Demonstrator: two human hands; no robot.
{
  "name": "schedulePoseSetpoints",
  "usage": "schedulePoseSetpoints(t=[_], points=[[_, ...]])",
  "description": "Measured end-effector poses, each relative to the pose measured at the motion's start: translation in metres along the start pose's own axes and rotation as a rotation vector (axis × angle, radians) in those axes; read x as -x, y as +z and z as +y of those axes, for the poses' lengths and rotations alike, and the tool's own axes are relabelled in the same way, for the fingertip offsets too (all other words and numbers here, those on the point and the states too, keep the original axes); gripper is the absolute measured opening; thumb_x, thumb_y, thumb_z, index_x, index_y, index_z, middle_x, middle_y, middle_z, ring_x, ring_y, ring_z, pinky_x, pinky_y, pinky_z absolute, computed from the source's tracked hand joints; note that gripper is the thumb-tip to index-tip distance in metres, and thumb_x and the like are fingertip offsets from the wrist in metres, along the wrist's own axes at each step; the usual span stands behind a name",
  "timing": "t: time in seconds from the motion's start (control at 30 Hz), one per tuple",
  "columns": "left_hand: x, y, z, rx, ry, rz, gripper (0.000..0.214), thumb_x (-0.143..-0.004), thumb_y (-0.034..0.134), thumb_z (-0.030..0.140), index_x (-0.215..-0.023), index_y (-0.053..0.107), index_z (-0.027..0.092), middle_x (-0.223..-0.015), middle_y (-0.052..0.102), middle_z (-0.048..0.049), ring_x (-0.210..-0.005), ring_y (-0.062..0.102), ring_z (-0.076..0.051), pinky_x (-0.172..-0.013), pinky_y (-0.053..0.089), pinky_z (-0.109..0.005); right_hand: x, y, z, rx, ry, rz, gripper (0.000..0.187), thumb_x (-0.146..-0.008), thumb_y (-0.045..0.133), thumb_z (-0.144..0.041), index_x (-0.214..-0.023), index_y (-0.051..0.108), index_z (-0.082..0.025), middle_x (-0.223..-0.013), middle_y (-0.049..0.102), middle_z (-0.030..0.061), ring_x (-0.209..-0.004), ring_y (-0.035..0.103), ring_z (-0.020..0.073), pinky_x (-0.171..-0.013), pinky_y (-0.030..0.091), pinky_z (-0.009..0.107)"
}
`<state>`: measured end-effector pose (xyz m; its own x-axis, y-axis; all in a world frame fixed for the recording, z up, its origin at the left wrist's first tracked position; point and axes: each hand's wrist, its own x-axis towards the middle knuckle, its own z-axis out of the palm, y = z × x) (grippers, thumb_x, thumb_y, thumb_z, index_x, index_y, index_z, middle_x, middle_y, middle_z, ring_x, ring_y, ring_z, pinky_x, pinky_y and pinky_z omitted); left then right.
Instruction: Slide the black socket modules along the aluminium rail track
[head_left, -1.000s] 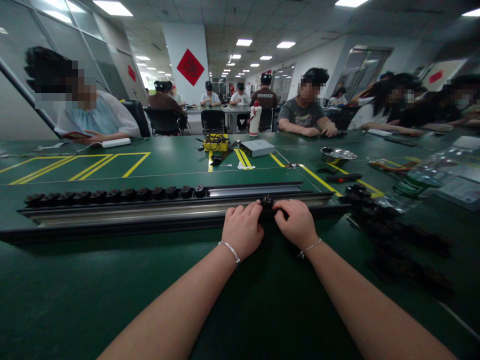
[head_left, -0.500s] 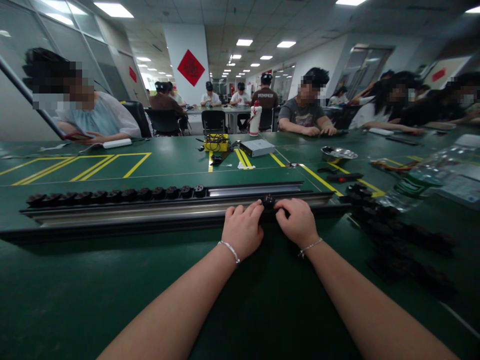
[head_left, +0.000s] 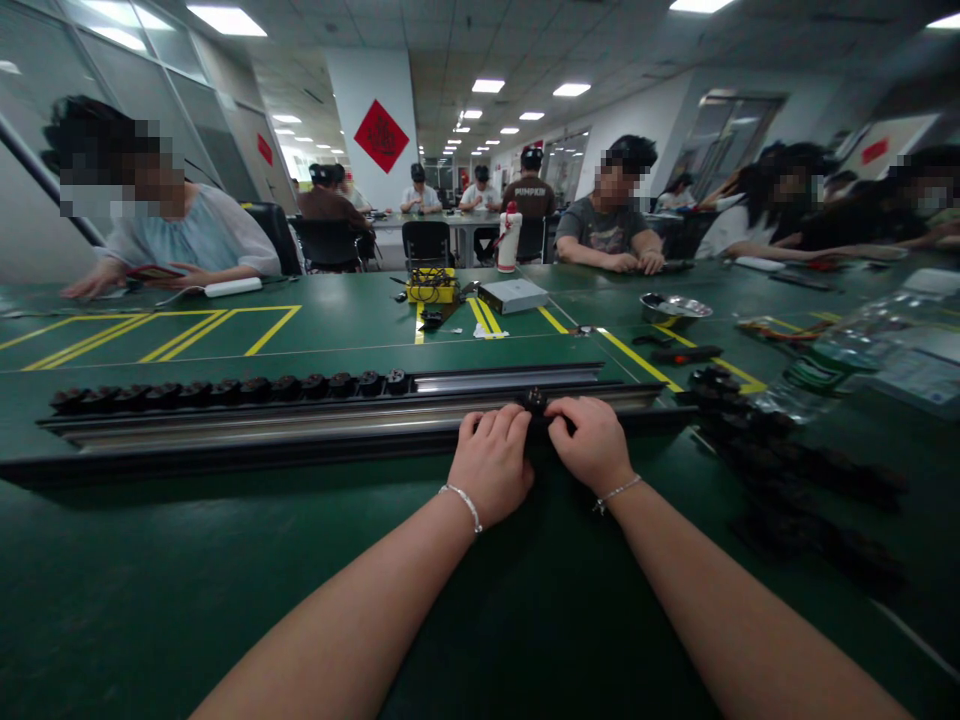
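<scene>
A small black round part sits at the near metal rail, between my two hands. From its left side my left hand closes in, fingers bent over the rail and fingertips against the part; its thumb is mostly hidden. On the other side my right hand is closed, with its curled index finger and thumb at the part. The exact contact is partly covered by the fingers. Behind, a row of similar black parts lines the left stretch of the far rail.
Loose black parts lie piled at the right, beside a clear plastic bottle. Farther back are a metal bowl, a yellow box of cables, a grey-white box and a white flask. Several people sit around.
My left hand has shifted slightly right and down, its fingers more bent. My right hand and the black part have hardly moved. At the left, a person's arm has reached out onto the table.
</scene>
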<state>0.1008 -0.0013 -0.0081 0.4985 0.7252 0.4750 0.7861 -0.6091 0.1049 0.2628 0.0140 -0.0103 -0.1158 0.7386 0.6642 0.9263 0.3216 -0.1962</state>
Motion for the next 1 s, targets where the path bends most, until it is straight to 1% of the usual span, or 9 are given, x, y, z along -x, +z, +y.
schedulePoseSetpoints(t=[0.1, 0.33, 0.5, 0.8, 1.0], points=[[-0.0006, -0.0001, -0.0010, 0.022, -0.011, -0.004, 0.052, -0.071, 0.052, 0.027, -0.121, 0.038, 0.021, -0.127, 0.047, -0.0036, -0.109, 0.043, -0.021, -0.095, 0.030, -0.040, 0.0004, 0.0008, 0.0005, -0.001, 0.008, 0.007, 0.017, -0.071, 0.044, -0.017, -0.072, 0.061, -0.020, -0.072, 0.063, 0.0013, -0.071, 0.053, 0.0167, -0.074, 0.036, 0.029], [-0.0018, -0.0038, -0.0009, 0.049, -0.020, -0.025, 0.050, -0.071, 0.052, 0.026, -0.120, 0.038, 0.024, -0.126, 0.049, -0.0012, -0.108, 0.044, -0.020, -0.093, 0.030, -0.039, 0.0001, 0.0018, 0.0026, 0.004, 0.017, 0.032, 0.016, -0.071, 0.043, -0.017, -0.069, 0.059, -0.020, -0.068, 0.062, 0.0013, -0.068, 0.052, 0.0161, -0.072, 0.035, 0.028], [-0.0023, -0.0044, -0.0016, 0.073, -0.021, -0.014, 0.049, -0.071, 0.052, 0.026, -0.118, 0.040, 0.026, -0.126, 0.050, 0.0008, -0.107, 0.044, -0.020, -0.093, 0.030, -0.039, 0.0000, 0.0008, 0.0025, 0.011, 0.025, 0.044, 0.016, -0.070, 0.043, -0.017, -0.067, 0.059, -0.020, -0.066, 0.061, 0.0010, -0.067, 0.051, 0.0157, -0.073, 0.035, 0.028], [-0.0025, -0.0065, -0.0017, 0.083, -0.015, -0.040, 0.052, -0.070, 0.051, 0.026, -0.120, 0.039, 0.028, -0.127, 0.050, 0.0037, -0.105, 0.045, -0.020, -0.091, 0.031, -0.040, 0.0000, 0.0012, 0.0043, 0.027, 0.075, 0.051, 0.016, -0.071, 0.044, -0.017, -0.065, 0.058, -0.021, -0.065, 0.062, 0.0001, -0.066, 0.052, 0.0152, -0.085, 0.032, 0.032], [-0.0023, -0.0063, -0.0011, 0.070, -0.007, -0.059, 0.055, -0.069, 0.051, 0.027, -0.122, 0.037, 0.029, -0.129, 0.048, 0.0053, -0.103, 0.045, -0.020, -0.091, 0.031, -0.040, 0.0002, 0.0019, 0.0056, 0.047, 0.102, 0.058, 0.017, -0.072, 0.044, -0.017, -0.064, 0.058, -0.021, -0.065, 0.062, -0.0002, -0.066, 0.053, 0.0151, -0.088, 0.031, 0.032]])
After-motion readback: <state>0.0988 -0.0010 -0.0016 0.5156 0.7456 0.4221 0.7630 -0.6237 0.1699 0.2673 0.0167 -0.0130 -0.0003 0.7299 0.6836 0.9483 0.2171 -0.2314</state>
